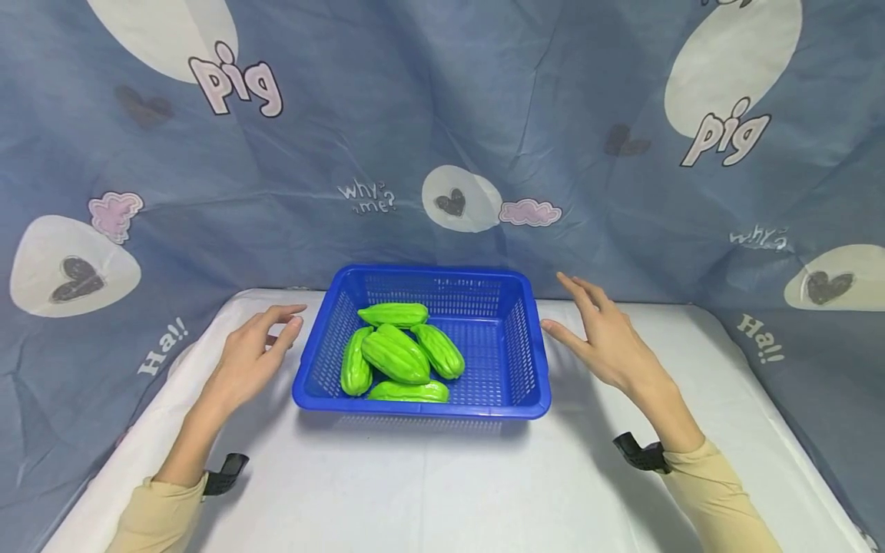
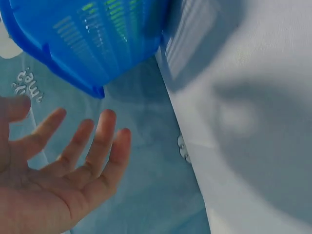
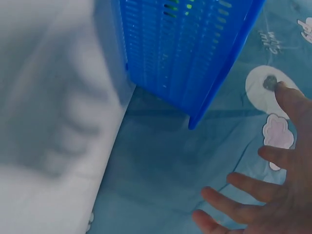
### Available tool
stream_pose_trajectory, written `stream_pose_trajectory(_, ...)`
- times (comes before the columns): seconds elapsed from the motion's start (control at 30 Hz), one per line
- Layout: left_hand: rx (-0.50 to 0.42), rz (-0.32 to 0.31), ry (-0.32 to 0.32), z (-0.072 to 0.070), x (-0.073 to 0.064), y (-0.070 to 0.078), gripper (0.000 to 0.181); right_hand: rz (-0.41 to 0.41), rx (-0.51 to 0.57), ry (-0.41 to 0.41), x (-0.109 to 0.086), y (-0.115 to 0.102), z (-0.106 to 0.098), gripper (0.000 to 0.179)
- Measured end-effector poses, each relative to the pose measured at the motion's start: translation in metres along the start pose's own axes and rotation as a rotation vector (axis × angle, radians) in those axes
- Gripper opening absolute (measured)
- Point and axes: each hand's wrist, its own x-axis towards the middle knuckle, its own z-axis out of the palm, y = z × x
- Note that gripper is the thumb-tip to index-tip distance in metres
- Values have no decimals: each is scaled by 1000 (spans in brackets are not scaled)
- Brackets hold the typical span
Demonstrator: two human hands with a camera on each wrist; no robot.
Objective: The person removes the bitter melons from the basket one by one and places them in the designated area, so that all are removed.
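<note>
A blue plastic basket (image 1: 422, 410) with slotted walls stands on the table, holding several ridged green vegetables that look like chayotes (image 1: 396, 353), heaped toward its left side. Beside the basket's left wall is my left hand (image 1: 252, 357), its fingers loosely bent and holding nothing; the left wrist view shows the palm and spread fingers (image 2: 100, 146) just off the rim. On the other side, my right hand (image 1: 608, 338) is spread near the right rim, thumb toward it. In the right wrist view its fingers (image 3: 253, 187) are apart, with nothing between them.
The white tabletop (image 1: 415, 491) extends in front of the basket and to both sides. Close behind it hangs a blue patterned cloth (image 1: 387, 138), which also drops past the table's sides. Each wrist wears a black camera mount (image 1: 227, 474).
</note>
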Motion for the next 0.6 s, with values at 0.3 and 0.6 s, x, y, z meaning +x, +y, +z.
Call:
stream_pose_trajectory(0.3, -150, -128, -47, 7, 10, 7, 51, -28, 8, 12, 3, -10, 4, 83)
stream_pose_trajectory(0.6, -281, -258, -128, 14, 22, 8, 60, -74, 26, 4, 8, -23, 8, 83)
